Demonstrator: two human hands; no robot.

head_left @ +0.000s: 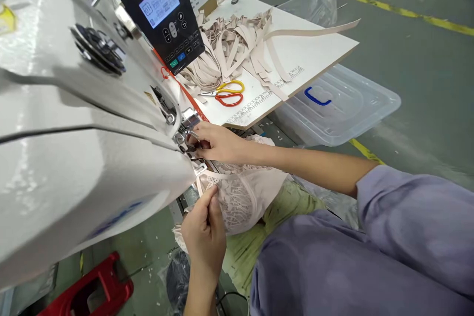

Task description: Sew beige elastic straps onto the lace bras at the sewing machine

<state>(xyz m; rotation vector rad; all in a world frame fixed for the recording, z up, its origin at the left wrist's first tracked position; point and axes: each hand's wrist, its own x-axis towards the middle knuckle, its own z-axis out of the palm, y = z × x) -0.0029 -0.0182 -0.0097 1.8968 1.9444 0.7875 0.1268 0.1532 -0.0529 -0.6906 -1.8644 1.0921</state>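
Here both hands pinch the lace garment [240, 197]: left hand [203, 232] low, right hand [217, 142] at the needle

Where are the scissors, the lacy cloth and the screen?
scissors [226, 93]: head view, on the red and yellow handles.
lacy cloth [242, 200]: head view, on its middle.
screen [159, 1]: head view, on the lit panel.

Item counts at a sewing station.
One sewing machine [74, 133], one control panel [163, 15], one pair of scissors [225, 93], one clear plastic bin [333, 103], one red stool [89, 291], two hands; strips too heaped to count.
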